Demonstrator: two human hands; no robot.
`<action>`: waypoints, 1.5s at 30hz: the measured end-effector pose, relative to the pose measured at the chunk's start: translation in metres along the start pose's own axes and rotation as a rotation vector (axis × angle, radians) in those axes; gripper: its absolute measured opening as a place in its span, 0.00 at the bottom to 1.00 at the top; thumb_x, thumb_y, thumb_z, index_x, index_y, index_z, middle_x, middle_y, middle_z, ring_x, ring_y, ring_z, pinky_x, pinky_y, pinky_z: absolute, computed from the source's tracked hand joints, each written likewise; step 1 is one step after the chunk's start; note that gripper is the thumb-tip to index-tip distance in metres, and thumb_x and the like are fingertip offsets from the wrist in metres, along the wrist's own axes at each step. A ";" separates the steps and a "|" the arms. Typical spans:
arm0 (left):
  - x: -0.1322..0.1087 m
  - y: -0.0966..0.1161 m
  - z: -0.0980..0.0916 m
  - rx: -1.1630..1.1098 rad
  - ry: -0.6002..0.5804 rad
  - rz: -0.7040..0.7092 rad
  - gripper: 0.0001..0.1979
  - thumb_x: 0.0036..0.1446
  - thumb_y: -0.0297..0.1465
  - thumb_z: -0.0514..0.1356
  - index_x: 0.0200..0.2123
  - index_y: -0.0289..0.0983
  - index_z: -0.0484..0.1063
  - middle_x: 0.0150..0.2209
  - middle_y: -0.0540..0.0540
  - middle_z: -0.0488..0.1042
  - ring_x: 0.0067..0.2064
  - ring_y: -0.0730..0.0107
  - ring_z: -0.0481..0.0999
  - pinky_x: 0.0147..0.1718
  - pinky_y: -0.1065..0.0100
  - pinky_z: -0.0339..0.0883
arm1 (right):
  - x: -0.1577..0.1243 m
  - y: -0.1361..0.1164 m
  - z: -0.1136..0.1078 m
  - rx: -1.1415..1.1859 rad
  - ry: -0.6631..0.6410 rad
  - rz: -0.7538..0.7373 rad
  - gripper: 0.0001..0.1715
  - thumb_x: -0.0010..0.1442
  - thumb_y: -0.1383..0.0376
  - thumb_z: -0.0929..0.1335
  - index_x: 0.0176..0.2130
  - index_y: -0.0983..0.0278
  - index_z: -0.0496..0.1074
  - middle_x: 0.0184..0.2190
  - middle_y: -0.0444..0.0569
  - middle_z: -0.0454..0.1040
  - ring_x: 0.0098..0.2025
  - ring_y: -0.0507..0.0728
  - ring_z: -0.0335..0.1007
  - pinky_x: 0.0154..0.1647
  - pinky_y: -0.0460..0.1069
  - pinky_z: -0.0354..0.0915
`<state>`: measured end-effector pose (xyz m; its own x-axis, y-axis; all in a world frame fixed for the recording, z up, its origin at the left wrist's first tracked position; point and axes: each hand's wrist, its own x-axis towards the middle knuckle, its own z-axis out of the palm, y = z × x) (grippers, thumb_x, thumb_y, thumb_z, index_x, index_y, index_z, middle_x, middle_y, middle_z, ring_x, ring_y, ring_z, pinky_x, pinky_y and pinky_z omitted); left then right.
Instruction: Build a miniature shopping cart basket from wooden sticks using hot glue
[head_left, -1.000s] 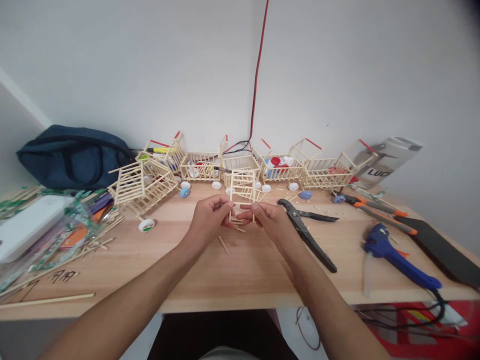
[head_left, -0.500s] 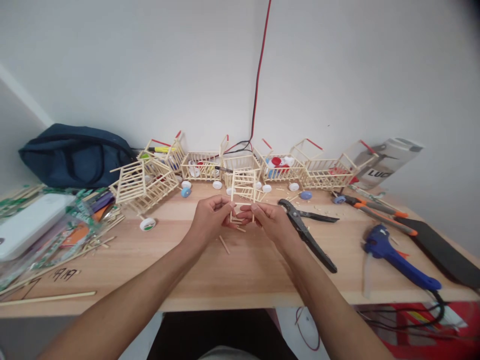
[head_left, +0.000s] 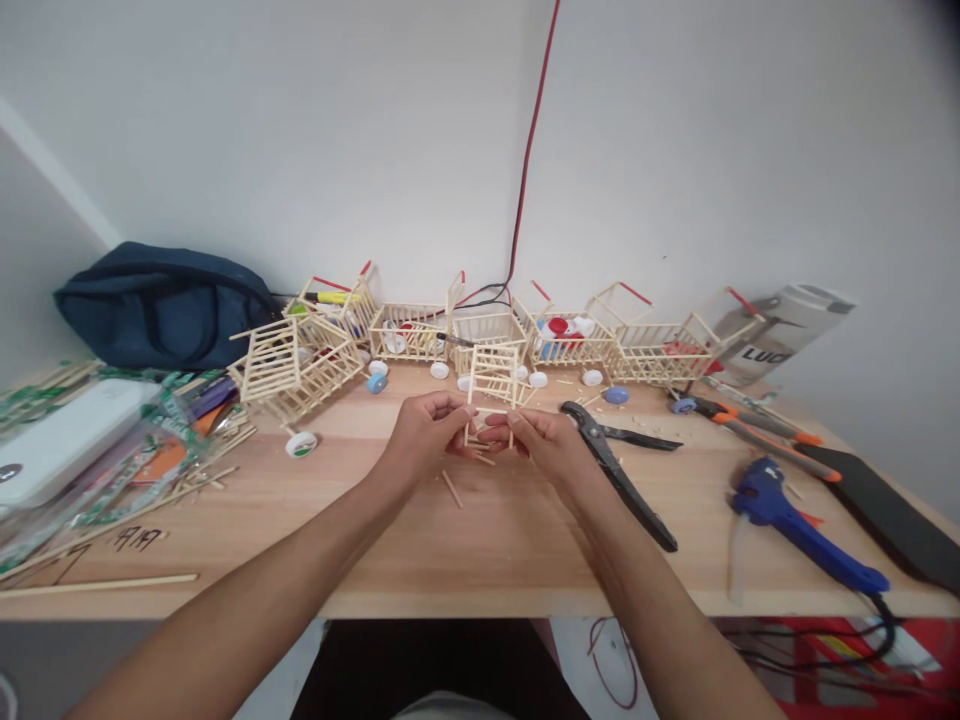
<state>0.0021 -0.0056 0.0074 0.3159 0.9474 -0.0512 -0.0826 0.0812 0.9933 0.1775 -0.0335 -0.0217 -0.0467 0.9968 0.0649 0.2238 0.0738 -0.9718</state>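
Between my hands is a small frame of thin wooden sticks (head_left: pixel 493 370), built like a little ladder with crossbars at its far end. My left hand (head_left: pixel 429 432) pinches its left rail, thumb on top. The right rail is gripped by my right hand (head_left: pixel 541 438), with fingers curled beneath the frame. Just behind it stands a miniature stick-built cart (head_left: pixel 487 328), partly covered by the frame. A loose stick piece (head_left: pixel 452 489) lies on the table below my hands.
Several more stick carts (head_left: pixel 652 352) with bottle-cap wheels line the wall. Black cutters (head_left: pixel 622 480), a blue glue gun (head_left: pixel 802 530) and orange-handled pliers (head_left: pixel 772 435) lie right. At left are a tipped cart (head_left: pixel 296 365), a blue bag (head_left: pixel 165 305), a white box (head_left: pixel 71 440) and wrappers.
The view has shifted slightly, so everything sits a little further right. Both hands keep the same hold on the stick frame.
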 end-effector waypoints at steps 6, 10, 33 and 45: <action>0.001 0.000 -0.002 0.012 -0.013 0.003 0.12 0.46 0.37 0.65 0.23 0.33 0.71 0.15 0.55 0.63 0.18 0.79 0.62 0.23 0.69 0.74 | -0.003 -0.006 -0.002 0.038 -0.030 0.029 0.29 0.59 0.45 0.64 0.40 0.66 0.78 0.33 0.53 0.82 0.27 0.54 0.72 0.29 0.48 0.62; 0.001 0.001 -0.002 0.021 -0.004 0.003 0.11 0.47 0.36 0.65 0.23 0.33 0.71 0.15 0.54 0.63 0.18 0.79 0.62 0.23 0.68 0.74 | -0.006 -0.013 -0.001 0.067 -0.036 0.060 0.33 0.58 0.43 0.63 0.39 0.68 0.78 0.34 0.56 0.81 0.29 0.54 0.73 0.27 0.47 0.58; 0.000 -0.003 -0.002 0.001 -0.056 0.016 0.11 0.48 0.36 0.64 0.26 0.33 0.72 0.18 0.54 0.65 0.20 0.79 0.63 0.25 0.67 0.76 | -0.001 -0.010 -0.004 0.086 0.020 0.066 0.27 0.56 0.47 0.66 0.37 0.67 0.78 0.32 0.54 0.81 0.28 0.53 0.73 0.31 0.48 0.63; 0.003 -0.002 -0.005 0.028 0.039 0.138 0.10 0.47 0.33 0.64 0.30 0.32 0.73 0.25 0.51 0.71 0.23 0.79 0.66 0.25 0.69 0.75 | 0.000 -0.006 -0.006 -0.122 -0.068 0.135 0.15 0.53 0.57 0.65 0.26 0.65 0.73 0.22 0.46 0.75 0.25 0.52 0.68 0.29 0.46 0.60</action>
<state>-0.0017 -0.0013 0.0045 0.2664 0.9603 0.0826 -0.0964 -0.0587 0.9936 0.1814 -0.0335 -0.0142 -0.0735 0.9938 -0.0836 0.3486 -0.0530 -0.9358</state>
